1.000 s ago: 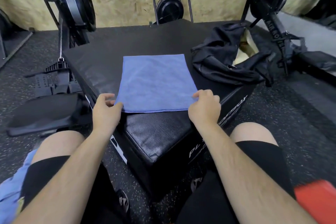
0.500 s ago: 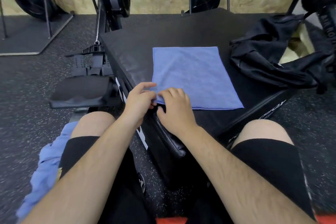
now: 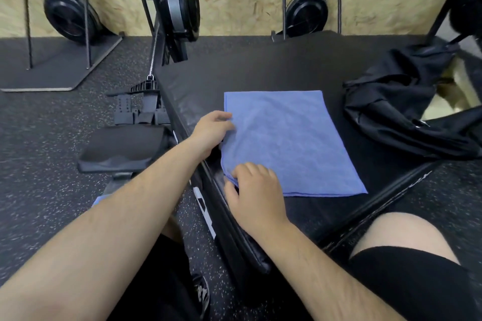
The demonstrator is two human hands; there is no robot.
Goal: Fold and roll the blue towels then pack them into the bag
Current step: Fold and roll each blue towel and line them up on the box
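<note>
left hand (image 3: 211, 130) fingers bent at left edge of flat blue cloth towel (image 3: 289, 143), grip unclear | right hand (image 3: 254, 190) pinches its near-left corner | towel on black padded worktop (image 3: 260, 65), long axis near–far, spreading right of both hands | black fabric bag (image 3: 407, 112) far right

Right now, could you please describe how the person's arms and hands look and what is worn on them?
The left hand and right hand are bare: no gloves, rings or watch visible. Both forearms are bare too, with no sleeves in view. Black shorts cover the thighs.
</note>
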